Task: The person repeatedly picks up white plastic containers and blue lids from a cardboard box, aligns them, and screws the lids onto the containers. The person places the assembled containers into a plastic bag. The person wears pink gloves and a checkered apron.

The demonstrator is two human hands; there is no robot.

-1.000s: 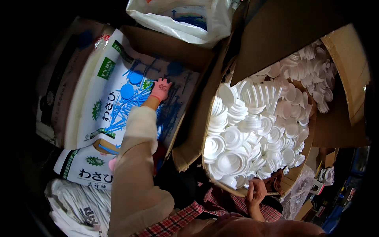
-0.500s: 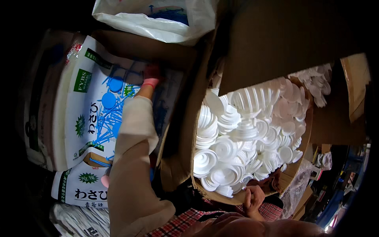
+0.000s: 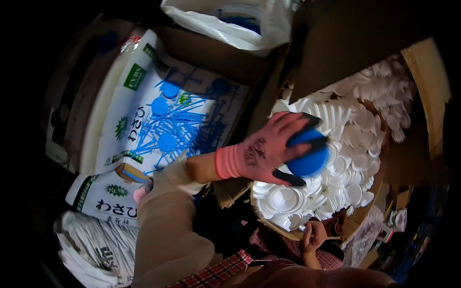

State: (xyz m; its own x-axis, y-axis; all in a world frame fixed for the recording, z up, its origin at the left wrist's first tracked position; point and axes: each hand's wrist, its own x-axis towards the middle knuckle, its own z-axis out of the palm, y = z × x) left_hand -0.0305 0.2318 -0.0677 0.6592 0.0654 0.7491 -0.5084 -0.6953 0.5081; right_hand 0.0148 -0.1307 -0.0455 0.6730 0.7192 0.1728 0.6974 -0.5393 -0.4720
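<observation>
My left hand (image 3: 261,151), in a pink glove with black fingertips, is closed round a blue disc (image 3: 309,163), slightly smeared by motion. It hangs above a carton (image 3: 293,235) heaped with round white plastic pieces (image 3: 283,199). My right hand (image 3: 314,237) is bare, its fingers curled at the carton's near rim beside dark brown cloth (image 3: 336,223). What the right fingers hold, if anything, is hidden. To the left, blue discs (image 3: 160,106) and thin blue sticks (image 3: 177,122) lie on printed white sheeting (image 3: 108,139) in another box.
A white sack (image 3: 206,26) with blue pieces inside stands behind the left box. Large cardboard flaps (image 3: 345,48) rise over the white pieces. Clear plastic film (image 3: 367,223) hangs at the right, and a white bag (image 3: 96,254) lies lower left.
My left hand has come up out of the left box and moved right, over the white pieces, with a blue disc in it. My right hand stays near the rim. The view has shifted.
</observation>
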